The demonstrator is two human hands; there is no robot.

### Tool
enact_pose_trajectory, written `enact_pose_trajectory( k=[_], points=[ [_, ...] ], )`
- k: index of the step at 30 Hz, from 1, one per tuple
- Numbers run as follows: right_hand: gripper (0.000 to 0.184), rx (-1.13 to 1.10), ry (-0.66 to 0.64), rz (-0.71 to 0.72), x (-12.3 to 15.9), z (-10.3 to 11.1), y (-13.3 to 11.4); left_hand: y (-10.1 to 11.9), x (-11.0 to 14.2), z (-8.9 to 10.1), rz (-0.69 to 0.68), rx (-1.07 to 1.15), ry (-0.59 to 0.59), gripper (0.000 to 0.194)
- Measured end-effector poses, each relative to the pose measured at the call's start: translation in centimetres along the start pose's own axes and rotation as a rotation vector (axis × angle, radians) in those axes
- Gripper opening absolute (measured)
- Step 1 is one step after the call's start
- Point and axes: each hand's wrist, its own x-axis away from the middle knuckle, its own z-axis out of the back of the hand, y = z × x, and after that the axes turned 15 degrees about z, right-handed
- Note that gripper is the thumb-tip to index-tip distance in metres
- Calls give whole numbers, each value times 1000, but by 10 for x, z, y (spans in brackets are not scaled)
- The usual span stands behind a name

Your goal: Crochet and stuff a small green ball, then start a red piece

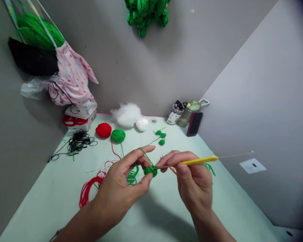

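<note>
Between the thumb and fingers of my left hand (126, 181) is a small green crochet piece (150, 171). A strand of green yarn (146, 155) runs up from it over my raised left index finger. My right hand (193, 181) grips a crochet hook (199, 160) with a yellow handle, held like a pen. Its thin metal shaft points left and its tip meets the green piece, so the very end is hidden. A second metal shaft sticks out from the handle's right end. Loose green yarn (133, 175) lies behind my left hand.
Red (103, 130), green (118, 135) and white yarn balls (142, 124) sit at the back, near white stuffing (127, 115). Black cord (79, 143) and red yarn (87, 192) lie left. Small green pieces (162, 135), a pen cup (175, 115), a bottle (188, 114) and a phone (194, 124) are farther right.
</note>
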Motion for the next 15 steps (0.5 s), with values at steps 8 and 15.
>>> enact_pose_trajectory(
  k=[8,15],
  points=[
    [20,95,-85,49,0,2,-1,1,-2,-2,-11,-10,14,46],
    [19,572,-406,354,0,5,-8,-3,-2,-7,-226,-178,166,29]
  ],
)
